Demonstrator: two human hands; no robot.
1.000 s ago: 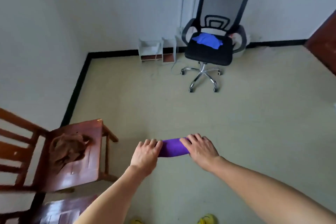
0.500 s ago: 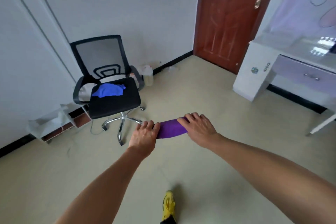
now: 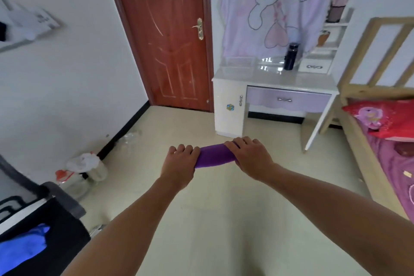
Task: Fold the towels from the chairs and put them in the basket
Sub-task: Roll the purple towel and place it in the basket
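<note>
Left hand (image 3: 179, 163) and right hand (image 3: 251, 159) still grip purple towel (image 3: 212, 155) ends.
View swung right: office chair (image 3: 56, 226) with blue towel (image 3: 20, 246) now bottom-left, desk (image 3: 275, 80) ahead.

Open floor (image 3: 224, 219) lies below and ahead of both arms, and a wide lane runs up to the closed door (image 3: 170, 40). On the left, a black office chair (image 3: 58, 231) crowds the near corner with a blue towel (image 3: 20, 251) on its seat. Past it, bagged containers (image 3: 85, 170) sit against the wall. On the right, the bed (image 3: 367, 163) frame hems in that whole edge. Dead ahead, beyond the left hand (image 3: 179, 163) and right hand (image 3: 251, 157) holding the purple towel (image 3: 212, 155) in their grip, the white table (image 3: 246, 76) blocks the way. There's a gap under its drawer, and a dark bottle (image 3: 290, 56) stands on top.
</note>
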